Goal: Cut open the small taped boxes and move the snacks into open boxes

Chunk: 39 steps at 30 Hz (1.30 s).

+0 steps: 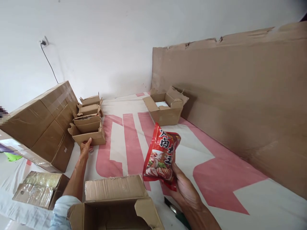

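My right hand (183, 183) grips a red printed food packet (160, 156) by its lower right side, raised above the cloth. Large dark Chinese letters and a picture of food show on its front. To the left, my left hand (85, 147) is at the lower front of a small open cardboard box (90, 138), thumb against its front wall and the other fingers mostly hidden. A little red shows beside those fingers, too small to make out. Close to me, between my arms, stands another open carton (117, 190), dark inside.
Several small open boxes (90, 110) line up beside a large taped carton (52, 118). An open box (166, 115) with something white inside stands farther back. A tall cardboard panel (230, 95) borders the right. A green-handled tool (176, 212) lies by my right wrist.
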Tool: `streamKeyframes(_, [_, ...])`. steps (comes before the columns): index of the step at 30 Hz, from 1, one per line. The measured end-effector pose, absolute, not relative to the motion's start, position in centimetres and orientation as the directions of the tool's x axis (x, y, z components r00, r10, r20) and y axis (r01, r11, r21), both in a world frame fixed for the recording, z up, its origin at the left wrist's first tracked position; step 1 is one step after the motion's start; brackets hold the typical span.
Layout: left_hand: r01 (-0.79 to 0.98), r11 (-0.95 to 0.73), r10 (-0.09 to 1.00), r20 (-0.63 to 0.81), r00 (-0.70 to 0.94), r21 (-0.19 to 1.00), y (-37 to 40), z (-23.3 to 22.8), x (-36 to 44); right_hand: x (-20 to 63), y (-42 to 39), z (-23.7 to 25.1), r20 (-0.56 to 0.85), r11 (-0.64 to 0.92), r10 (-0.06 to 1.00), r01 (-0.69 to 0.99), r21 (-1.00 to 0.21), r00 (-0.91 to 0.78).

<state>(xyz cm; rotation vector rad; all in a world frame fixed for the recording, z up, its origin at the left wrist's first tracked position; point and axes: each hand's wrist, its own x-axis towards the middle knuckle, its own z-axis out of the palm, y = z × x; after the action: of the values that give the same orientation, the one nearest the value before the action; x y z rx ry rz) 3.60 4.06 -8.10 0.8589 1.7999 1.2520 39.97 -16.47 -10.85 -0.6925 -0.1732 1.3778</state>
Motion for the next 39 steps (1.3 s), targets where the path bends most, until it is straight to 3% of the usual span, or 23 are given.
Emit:
streamKeyframes(21, [0.174, 0.364, 0.853, -0.252, -0.458, 0.915, 8.1, -6.0, 1.9, 40.0, -17.1, -10.2, -0.284, -0.02, 0.945, -0.84, -0.543, 0.161])
streamKeyframes(31, [0.181, 0.359, 0.836, -0.229, -0.498, 0.916, 4.2, -5.6, 2.7, 39.4, -16.5, -11.6, -0.217, 0.034, 0.956, -0.813, -0.581, 0.195])
streamKeyframes(39, [0.297, 0.333, 0.894, -0.2, -0.401, 0.895, 0.9, -3.1, 2.7, 38.6, -16.1, -10.3, -0.176, 0.044, 0.967, -0.8, -0.598, 0.185])
